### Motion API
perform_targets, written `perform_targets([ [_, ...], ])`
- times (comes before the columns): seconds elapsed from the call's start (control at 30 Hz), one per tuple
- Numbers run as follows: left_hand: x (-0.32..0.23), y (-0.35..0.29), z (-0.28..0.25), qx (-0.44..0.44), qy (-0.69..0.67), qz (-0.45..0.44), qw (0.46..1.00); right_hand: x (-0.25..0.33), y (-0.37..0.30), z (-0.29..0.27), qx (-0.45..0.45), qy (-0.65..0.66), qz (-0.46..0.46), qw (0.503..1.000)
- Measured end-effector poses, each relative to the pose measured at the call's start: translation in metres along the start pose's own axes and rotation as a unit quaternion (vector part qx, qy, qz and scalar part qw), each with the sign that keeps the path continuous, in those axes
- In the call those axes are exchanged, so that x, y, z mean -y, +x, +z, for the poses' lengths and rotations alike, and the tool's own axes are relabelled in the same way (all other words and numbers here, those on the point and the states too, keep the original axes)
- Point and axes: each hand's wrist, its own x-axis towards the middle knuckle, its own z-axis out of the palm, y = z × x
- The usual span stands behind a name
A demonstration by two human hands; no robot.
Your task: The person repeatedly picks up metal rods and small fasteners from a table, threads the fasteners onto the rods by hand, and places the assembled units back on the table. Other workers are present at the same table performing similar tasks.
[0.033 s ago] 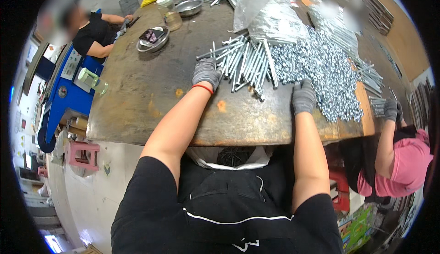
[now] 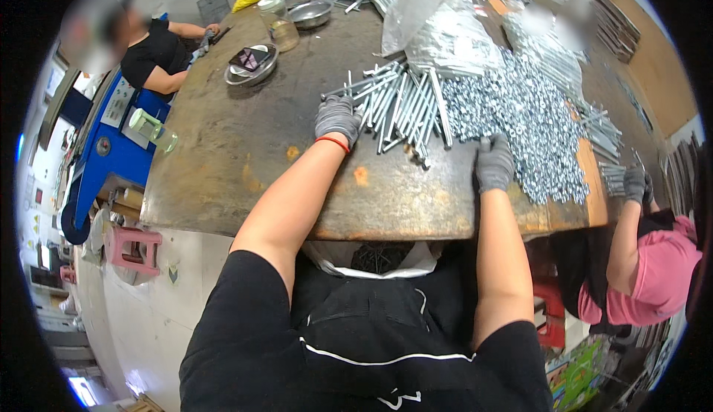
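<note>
My left hand [image 2: 338,120], in a grey glove with a red band at the wrist, is closed at the left end of a loose pile of long silver bolts [image 2: 405,107]. A bolt [image 2: 350,81] stands up from its fingers, which seem to grip it. My right hand [image 2: 495,164], gloved in grey too, rests with curled fingers at the near left edge of a big heap of small shiny nuts [image 2: 520,122]. Whatever lies in those fingers is hidden. Both piles spread over a worn dark tabletop [image 2: 275,152].
Clear plastic bags [image 2: 453,37] of bolts lie behind the piles. Metal bowls [image 2: 252,66] and a jar [image 2: 281,29] stand at the far left. A co-worker in pink [image 2: 657,263] handles bolts at right; another person in black [image 2: 154,55] sits at left. An open sack [image 2: 379,260] hangs below the table edge.
The whole view has shifted very slightly. Both hands keep their places at the bolts and the nuts.
</note>
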Motion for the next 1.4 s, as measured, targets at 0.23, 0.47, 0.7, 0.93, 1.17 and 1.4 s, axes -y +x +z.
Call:
perform_targets([
  [0.23, 0.009, 0.056, 0.028, 0.122, -0.042, 0.004, 0.992, -0.041, 0.012, 0.027, -0.130, 0.258, -0.097, 0.953],
  [0.47, -0.001, 0.039, -0.017, 0.149, 0.019, -0.021, 0.988, -0.040, 0.006, 0.023, -0.153, 0.250, -0.133, 0.947],
  [0.7, 0.042, -0.018, -0.005, 0.078, -0.400, 0.066, 0.911, -0.065, 0.012, 0.047, -0.130, 0.347, -0.117, 0.921],
  [0.93, 0.041, -0.187, -0.064, 0.147, -0.850, -0.019, 0.505, -0.018, -0.101, 0.017, 0.010, 0.406, -0.171, 0.898],
  [1.17, 0.041, -0.258, -0.049, 0.145, -0.406, 0.272, 0.860, 0.060, -0.233, -0.045, 0.280, 0.551, -0.137, 0.775],
  [1.4, 0.039, -0.283, -0.068, 0.297, -0.464, 0.190, 0.813, 0.042, -0.249, -0.058, 0.331, 0.402, -0.168, 0.837],
])
